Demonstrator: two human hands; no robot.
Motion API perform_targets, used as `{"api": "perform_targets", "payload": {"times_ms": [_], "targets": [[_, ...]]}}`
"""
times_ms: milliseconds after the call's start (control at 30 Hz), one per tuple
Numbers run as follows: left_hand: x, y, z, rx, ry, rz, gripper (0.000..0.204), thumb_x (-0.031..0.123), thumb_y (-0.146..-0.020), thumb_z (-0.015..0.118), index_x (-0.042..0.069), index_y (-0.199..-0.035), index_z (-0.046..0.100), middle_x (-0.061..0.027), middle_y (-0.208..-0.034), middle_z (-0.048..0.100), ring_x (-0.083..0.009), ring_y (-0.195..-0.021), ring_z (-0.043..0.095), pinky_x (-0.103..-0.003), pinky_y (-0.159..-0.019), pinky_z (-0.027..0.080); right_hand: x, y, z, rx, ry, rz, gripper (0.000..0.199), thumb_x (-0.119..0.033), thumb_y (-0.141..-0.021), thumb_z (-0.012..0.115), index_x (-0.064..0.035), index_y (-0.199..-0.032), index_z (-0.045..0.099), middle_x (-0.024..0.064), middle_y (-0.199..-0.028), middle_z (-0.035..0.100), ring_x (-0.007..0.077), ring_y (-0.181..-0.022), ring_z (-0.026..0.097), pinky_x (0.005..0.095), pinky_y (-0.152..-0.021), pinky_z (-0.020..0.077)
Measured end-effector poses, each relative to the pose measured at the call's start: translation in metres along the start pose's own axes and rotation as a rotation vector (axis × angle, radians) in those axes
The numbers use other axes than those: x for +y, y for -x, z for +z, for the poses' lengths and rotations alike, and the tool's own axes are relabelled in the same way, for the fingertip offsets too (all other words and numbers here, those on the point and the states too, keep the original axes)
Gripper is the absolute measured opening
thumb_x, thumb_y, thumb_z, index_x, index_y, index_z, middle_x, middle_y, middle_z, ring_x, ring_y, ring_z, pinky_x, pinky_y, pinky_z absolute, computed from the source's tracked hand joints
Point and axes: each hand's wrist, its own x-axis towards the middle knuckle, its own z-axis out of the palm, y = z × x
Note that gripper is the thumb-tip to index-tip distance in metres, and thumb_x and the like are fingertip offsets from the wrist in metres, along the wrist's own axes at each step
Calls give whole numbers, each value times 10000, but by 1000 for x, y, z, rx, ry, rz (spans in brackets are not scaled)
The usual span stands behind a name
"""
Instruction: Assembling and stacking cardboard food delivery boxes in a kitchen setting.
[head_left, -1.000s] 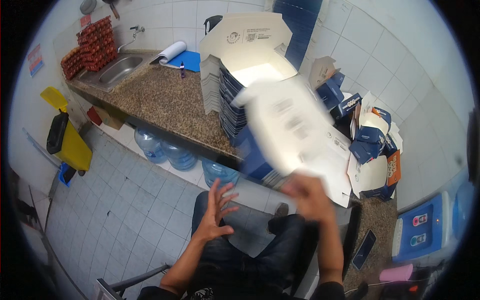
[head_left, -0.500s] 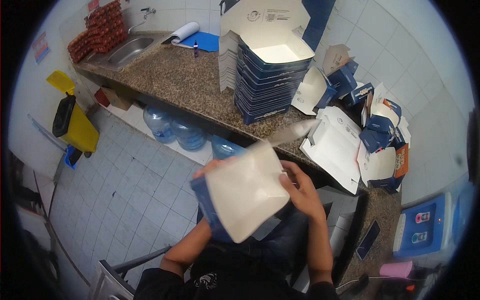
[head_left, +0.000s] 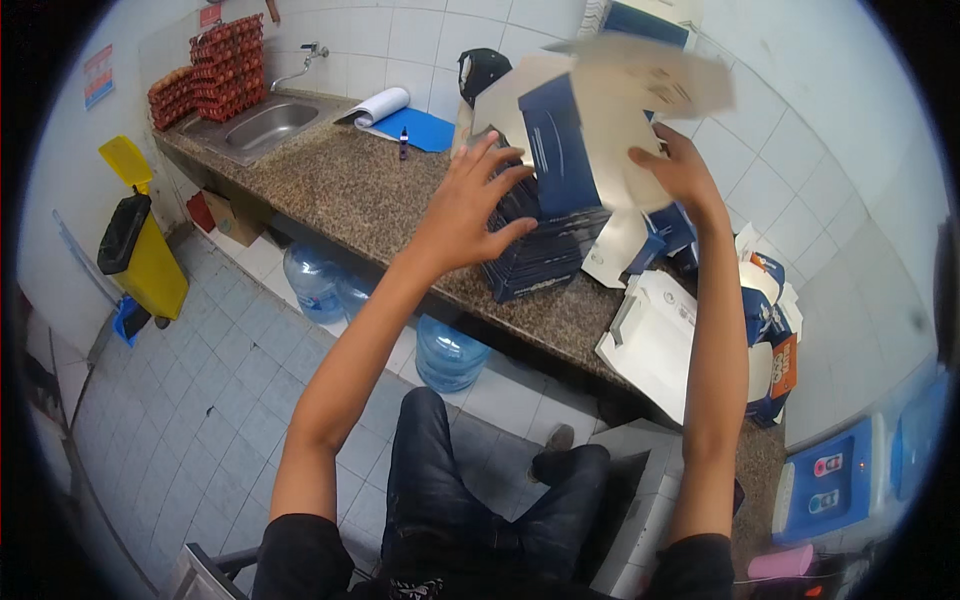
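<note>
A folded cardboard box (head_left: pixel 560 145), dark blue outside and cream inside, is tilted over the top of a stack of similar nested boxes (head_left: pixel 540 255) on the counter. Its raised lid is blurred. My right hand (head_left: pixel 688 178) grips the box at its right side, thumb against the cream inner face. At the left side of the stack, my left hand (head_left: pixel 470 205) has its fingers spread, close to the box and apparently not gripping it. Whether its fingertips touch the box or the stack I cannot tell.
A flat unfolded white carton (head_left: pixel 655 335) lies on the granite counter (head_left: pixel 320 195), with loose boxes (head_left: pixel 765 300) beyond my right forearm. A small dark bottle (head_left: pixel 403 143) stands by blue paper (head_left: pixel 425 133). Water jugs (head_left: pixel 450 355) sit beneath the counter.
Both hands have moved from above my lap up and forward to the stack, bringing the box along. My left hand has let go of it and spread its fingers.
</note>
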Motion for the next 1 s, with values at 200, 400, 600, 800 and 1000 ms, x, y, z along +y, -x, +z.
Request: {"api": "perform_targets", "payload": {"times_ms": [200,400,600,800,1000], "targets": [[-18,-18,13,35,-58,72,489,400,-810,771,55,-1136,655,-142,-1273,591,-359,-1312,474,-544,-1111,309,38,-80,15,-263,264,-17,497,-323,-730,756,6,-1101,728,168,-982,735,269,-868,696,361,-780,534],[-12,-21,20,144,-50,57,397,445,-771,793,108,-956,693,-47,-1087,626,-287,-1151,536,-471,-1003,356,34,-91,24,-232,705,-69,462,-306,-696,717,-54,-1082,746,210,-1049,723,367,-955,696,424,-889,549],[-6,-32,33,265,151,-58,287,371,-748,811,128,-749,659,-21,-913,602,-258,-998,532,-416,-914,402,45,-92,36,-90,794,-40,343,-191,-705,665,-6,-985,736,224,-1060,712,393,-1014,682,465,-878,549],[-1,-35,35,200,175,-101,230,280,-727,803,120,-699,640,17,-833,576,-230,-898,513,-389,-843,394,13,-62,49,-35,844,17,373,-209,-744,682,22,-1035,710,238,-1061,709,383,-1028,679,456,-870,548],[4,-34,40,220,174,-100,181,270,-728,788,139,-717,664,26,-849,578,-224,-915,512,-394,-876,370,-45,-3,49,-336,-197,-204,385,-335,-968,571,32,-1037,662,212,-912,670,312,-923,638,376,-845,508]]}}
